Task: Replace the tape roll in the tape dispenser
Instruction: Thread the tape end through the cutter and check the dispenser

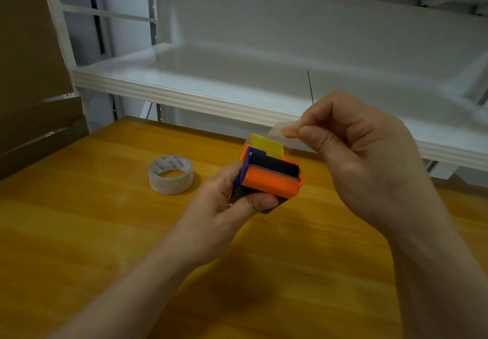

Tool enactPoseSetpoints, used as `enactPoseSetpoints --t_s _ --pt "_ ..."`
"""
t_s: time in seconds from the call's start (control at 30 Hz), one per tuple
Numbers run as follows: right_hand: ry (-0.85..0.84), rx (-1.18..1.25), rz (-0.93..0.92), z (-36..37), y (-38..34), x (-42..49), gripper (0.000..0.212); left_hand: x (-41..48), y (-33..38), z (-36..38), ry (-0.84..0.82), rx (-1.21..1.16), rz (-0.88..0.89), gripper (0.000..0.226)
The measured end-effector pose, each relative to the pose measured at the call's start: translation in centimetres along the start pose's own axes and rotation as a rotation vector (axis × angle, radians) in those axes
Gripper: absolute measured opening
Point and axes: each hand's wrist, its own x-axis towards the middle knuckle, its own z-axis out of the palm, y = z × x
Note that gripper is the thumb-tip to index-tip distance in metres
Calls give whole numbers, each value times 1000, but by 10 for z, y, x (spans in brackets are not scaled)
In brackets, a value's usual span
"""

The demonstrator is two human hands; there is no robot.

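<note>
Over the worktop (79, 233), two hands ready a tape dispenser (269, 177).
The left hand (221, 206) has its grip curled round it. The spare tape roll (170, 175) lies flat just to its left, nearer that hand. The right hand (351, 148) pinches the tape end (277, 130), up and to the right.

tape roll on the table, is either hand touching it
No, the tape roll lies apart on the table; the left hand grips the dispenser and the right hand pinches a tape end.
</note>
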Motion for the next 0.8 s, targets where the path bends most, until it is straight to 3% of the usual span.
enactPoseSetpoints --t_s 0.27,0.57,0.8 --pt "9 -84 -98 -9 7 0 11 0 0 1 -32 -23 -17 27" --pt "-82 -282 -332 -19 11 -1 11 1 4 0 -21 -78 -13 25" --pt "-97 -286 -307 -25 10 -2 12 0 5 2 -44 -87 -24 25"
